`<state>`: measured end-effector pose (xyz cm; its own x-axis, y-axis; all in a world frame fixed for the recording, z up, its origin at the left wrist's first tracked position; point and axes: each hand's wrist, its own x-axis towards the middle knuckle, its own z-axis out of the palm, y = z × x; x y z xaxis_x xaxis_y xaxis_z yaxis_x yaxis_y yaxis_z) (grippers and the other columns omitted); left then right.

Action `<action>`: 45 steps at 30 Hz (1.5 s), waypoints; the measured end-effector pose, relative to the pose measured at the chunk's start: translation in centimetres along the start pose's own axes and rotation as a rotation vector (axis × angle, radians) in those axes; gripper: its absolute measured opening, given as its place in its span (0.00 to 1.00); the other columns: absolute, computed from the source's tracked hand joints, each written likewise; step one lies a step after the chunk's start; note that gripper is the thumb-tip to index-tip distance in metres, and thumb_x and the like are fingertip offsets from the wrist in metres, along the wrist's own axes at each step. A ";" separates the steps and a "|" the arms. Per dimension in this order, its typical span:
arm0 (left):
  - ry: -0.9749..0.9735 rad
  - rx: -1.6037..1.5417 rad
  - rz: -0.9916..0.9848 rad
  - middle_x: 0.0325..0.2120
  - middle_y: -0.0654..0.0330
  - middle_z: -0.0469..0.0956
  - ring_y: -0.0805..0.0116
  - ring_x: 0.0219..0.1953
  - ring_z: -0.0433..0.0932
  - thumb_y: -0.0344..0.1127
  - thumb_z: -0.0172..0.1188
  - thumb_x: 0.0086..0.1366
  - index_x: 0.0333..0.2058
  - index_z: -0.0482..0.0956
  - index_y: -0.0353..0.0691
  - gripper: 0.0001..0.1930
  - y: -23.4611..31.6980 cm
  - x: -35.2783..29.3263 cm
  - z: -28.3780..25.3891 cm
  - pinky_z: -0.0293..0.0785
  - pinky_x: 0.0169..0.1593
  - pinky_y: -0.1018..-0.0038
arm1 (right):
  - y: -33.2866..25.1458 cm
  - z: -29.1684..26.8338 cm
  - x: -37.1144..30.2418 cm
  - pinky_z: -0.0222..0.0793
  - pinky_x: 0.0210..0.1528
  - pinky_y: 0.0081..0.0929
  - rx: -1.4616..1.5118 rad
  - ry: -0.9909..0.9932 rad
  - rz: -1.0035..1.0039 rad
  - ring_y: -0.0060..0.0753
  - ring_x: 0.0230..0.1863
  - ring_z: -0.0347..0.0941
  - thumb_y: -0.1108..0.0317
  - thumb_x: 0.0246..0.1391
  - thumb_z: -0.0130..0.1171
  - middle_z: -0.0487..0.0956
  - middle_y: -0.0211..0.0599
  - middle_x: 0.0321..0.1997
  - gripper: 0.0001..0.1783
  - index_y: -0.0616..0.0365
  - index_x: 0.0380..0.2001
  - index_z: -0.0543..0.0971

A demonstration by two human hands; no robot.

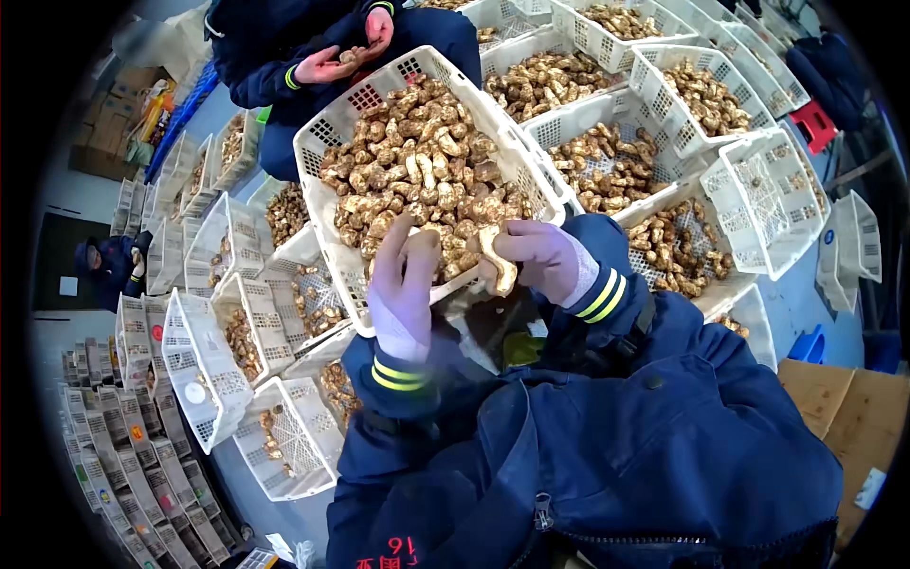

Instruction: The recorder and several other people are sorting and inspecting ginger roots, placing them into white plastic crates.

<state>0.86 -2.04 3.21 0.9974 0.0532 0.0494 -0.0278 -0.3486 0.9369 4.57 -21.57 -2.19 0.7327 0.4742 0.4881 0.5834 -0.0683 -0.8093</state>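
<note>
My right hand (548, 258), in a pale purple-grey glove, pinches a curved mushroom (499, 261) with a pale stem and brown patches. The mushroom is held over the near edge of a large white plastic basket (334, 248) heaped with brown-and-cream mushrooms (417, 171). My left hand (402, 289), gloved alike, is raised at the basket's near left edge. Its fingers are bent but apart, and I see nothing held in them. Some of its fingers are hidden behind the others.
Across the basket, a person's bare hands (346, 63) hold a small mushroom. White baskets of mushrooms (607, 156) crowd the right and left sides. A red stool (813, 126) stands at far right, a cardboard box (853, 417) at lower right. Another person (109, 266) is at far left.
</note>
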 end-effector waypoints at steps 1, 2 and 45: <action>-0.099 0.196 0.166 0.53 0.51 0.69 0.67 0.47 0.74 0.24 0.46 0.64 0.59 0.59 0.29 0.23 -2.5 0.8 -0.8 0.71 0.50 0.76 | -0.3 0.2 0.1 0.70 0.34 0.25 0.009 0.018 -0.066 0.31 0.29 0.73 0.76 0.52 0.51 0.73 0.37 0.29 0.10 0.60 0.39 0.76; -0.198 -0.088 0.017 0.55 0.51 0.67 0.66 0.49 0.74 0.24 0.45 0.65 0.59 0.59 0.29 0.23 -2.5 1.2 -0.7 0.70 0.52 0.76 | -0.5 0.4 0.3 0.71 0.35 0.25 0.017 0.035 -0.132 0.30 0.29 0.73 0.76 0.53 0.51 0.74 0.37 0.30 0.10 0.61 0.39 0.76; 0.098 -0.289 -0.247 0.25 0.57 0.74 0.71 0.25 0.72 0.38 0.67 0.52 0.53 0.66 0.30 0.32 -5.5 10.1 -3.4 0.71 0.28 0.74 | -0.2 -2.2 1.3 0.68 0.43 0.19 0.289 -0.093 0.852 0.21 0.38 0.72 0.72 0.61 0.42 0.74 0.34 0.44 0.15 0.63 0.47 0.73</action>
<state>10.84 3.55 -0.26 0.9657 0.1961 -0.1700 0.1805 -0.0369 0.9829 6.23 -22.88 -0.65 0.8374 0.4340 -0.3322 -0.2635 -0.2118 -0.9411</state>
